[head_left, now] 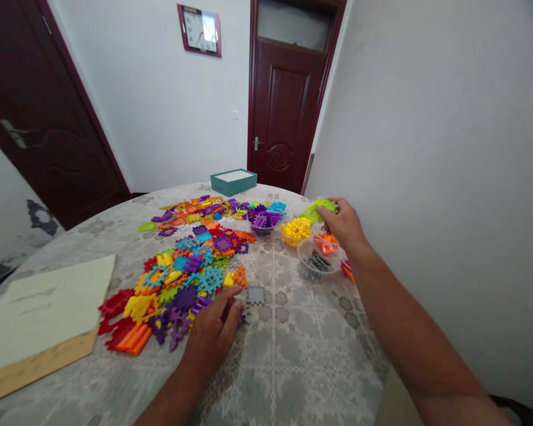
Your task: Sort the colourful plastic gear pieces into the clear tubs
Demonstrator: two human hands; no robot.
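Note:
A spread of colourful interlocking plastic pieces [190,266] covers the middle of a round table [293,343] with a lace cloth. My left hand [215,328] rests at the near edge of the pile, fingers curled on a grey piece [247,310]; another grey square piece [256,294] lies just beyond it. My right hand [344,225] reaches to the far right and pinches lime-green pieces [318,208] over a bowl. Around it stand clear bowls of yellow pieces [295,229], orange pieces [326,242], dark grey pieces [316,263] and purple pieces [264,221].
A teal box [233,181] sits at the table's far edge. A pale sheet on brown cardboard [39,313] lies at the left. The white wall [448,148] runs close along the right. Dark red doors [286,112] and a wall clock [199,29] are behind.

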